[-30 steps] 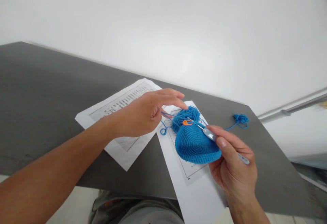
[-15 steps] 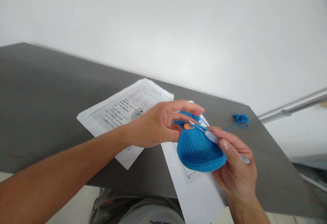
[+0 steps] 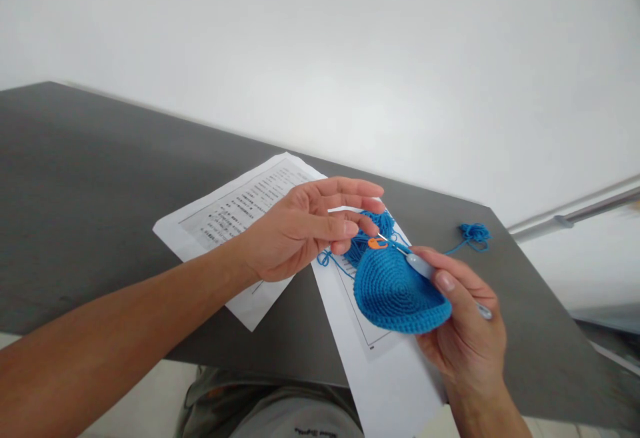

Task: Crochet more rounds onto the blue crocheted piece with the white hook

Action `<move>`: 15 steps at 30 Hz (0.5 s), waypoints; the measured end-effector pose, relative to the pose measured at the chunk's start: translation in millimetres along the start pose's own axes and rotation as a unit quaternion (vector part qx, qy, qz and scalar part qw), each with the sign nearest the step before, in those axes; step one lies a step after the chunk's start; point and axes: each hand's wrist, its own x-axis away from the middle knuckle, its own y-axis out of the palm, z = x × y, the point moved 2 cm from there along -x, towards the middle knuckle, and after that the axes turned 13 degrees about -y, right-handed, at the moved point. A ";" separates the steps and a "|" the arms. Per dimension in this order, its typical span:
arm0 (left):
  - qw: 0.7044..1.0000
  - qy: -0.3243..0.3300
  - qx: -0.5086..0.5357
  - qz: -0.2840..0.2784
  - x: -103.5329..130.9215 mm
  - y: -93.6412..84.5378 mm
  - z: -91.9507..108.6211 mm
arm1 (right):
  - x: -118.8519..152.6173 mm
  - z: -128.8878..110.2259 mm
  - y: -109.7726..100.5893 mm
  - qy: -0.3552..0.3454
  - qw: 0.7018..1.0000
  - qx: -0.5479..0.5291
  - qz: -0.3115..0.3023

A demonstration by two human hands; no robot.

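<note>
My right hand (image 3: 470,315) grips a grey-handled crochet hook (image 3: 420,265) between thumb and fingers, together with the edge of a round, cupped piece of blue crochet (image 3: 397,288), held above a printed sheet (image 3: 390,385) on the grey table (image 3: 115,178). An orange stitch marker (image 3: 377,243) sits at its upper rim. My left hand (image 3: 295,235) is open, fingers loosely spread, one fingertip at the hook's tip; whether they touch, I cannot tell. Blue yarn (image 3: 377,223) lies behind; a smaller tangle of yarn (image 3: 474,236) rests farther right.
</note>
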 end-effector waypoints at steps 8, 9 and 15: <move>0.994 0.107 0.020 0.000 2.6 8.2 7.0 | 1.3 -0.4 1.1 -0.035 0.999 0.003 -0.018; 0.992 0.123 0.010 0.001 1.9 8.2 6.9 | 1.6 -0.9 1.9 -0.044 0.999 0.005 -0.024; 0.978 0.175 -0.109 0.045 -2.6 11.8 -5.0 | 2.8 -2.8 5.0 -0.079 0.995 0.023 -0.059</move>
